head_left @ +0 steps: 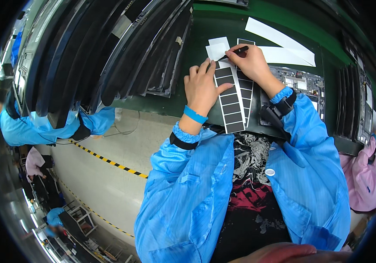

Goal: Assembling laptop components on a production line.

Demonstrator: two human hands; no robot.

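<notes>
My left hand [200,85] lies flat with its fingers apart, pressing on a white strip of black rectangular labels [231,103]. Its thumb stretches across the labels. Closed around a slim black pen-shaped tool [240,50], my right hand [253,62] rests at the top of the strip. The tool's thin tip points down-left, close to my left fingertips; whether it is a pen or tweezers I cannot tell. A second label strip [246,94] lies partly under the first. Small white sheets [217,49] sit beyond my fingertips.
Black panels [131,52] stand in a row at the left, with more panels [350,101] at the right. White paper strips [280,37] and an opened circuit-board unit [299,81] lie on the green table [205,26]. Other people work at both sides, one in a pink sleeve [363,175].
</notes>
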